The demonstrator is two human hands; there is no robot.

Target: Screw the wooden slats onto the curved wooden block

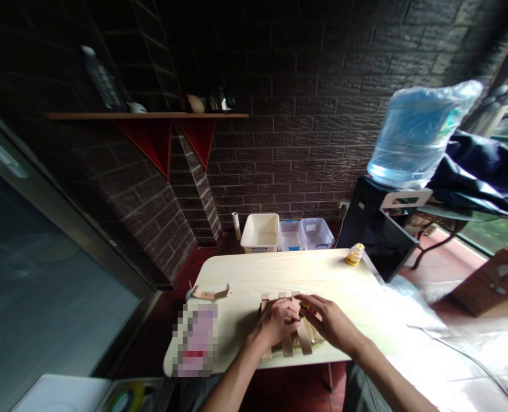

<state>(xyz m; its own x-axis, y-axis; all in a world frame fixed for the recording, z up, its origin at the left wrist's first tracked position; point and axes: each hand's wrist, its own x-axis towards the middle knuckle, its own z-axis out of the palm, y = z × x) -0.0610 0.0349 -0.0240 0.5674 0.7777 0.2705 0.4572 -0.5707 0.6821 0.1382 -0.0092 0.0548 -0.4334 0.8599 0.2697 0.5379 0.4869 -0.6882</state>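
A slatted light-brown wooden piece lies near the front edge of the pale table. Several flat strips cross it, and some clear plastic shows among them on the right. My left hand rests on top of the slats, its fingers curled and pressed down. Close beside it, my right hand reaches in from the right with thumb and fingers closed around a small yellow-and-black object. The fingers hide most of that object, so its kind does not show. Both hands nearly touch each other above the slats.
A small bottle with yellow parts stands at the far right table corner. At the left lie a bent wooden strip and a blurred-out pink item. Plastic bins sit behind the table; a water dispenser stands right.
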